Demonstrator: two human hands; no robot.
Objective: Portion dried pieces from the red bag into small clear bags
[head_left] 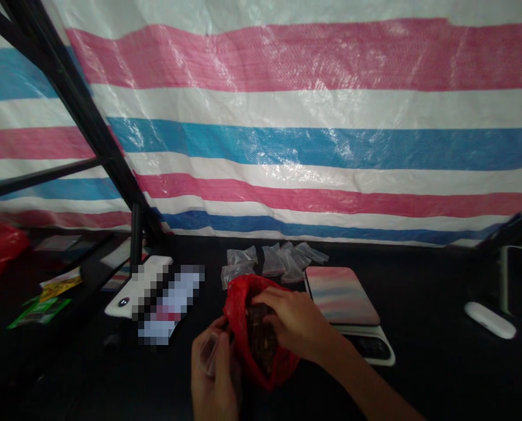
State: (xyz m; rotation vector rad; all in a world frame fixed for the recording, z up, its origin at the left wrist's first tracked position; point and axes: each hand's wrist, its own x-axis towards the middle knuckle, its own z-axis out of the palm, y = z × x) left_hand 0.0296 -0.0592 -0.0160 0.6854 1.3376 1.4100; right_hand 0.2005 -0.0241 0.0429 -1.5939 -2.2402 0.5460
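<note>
A red plastic bag [236, 310] stands with its mouth open on the black table, full of dark brown pieces [263, 345] whose kind I cannot make out. My right hand [294, 318] reaches into it from the right, thumb and fingers curled onto the pieces, fingertips partly hidden. At the bag's left side, my left hand [219, 368] is closed on a small clear plastic bag [209, 354], its fingers against the red bag's edge. Several more clear bags [289, 260] lie flat behind the red bag. Close to my right forearm is a digital scale [342, 295] with a pink and blue patterned top.
To the left lie a white device [160, 269] and a blurred-out printed packet [175, 307]. Farther left are green [41, 310] and yellow packets [61, 283] and another red bag [0, 251]. A white oblong object [490, 320] sits right. Striped sheeting [331, 146] hangs behind the table.
</note>
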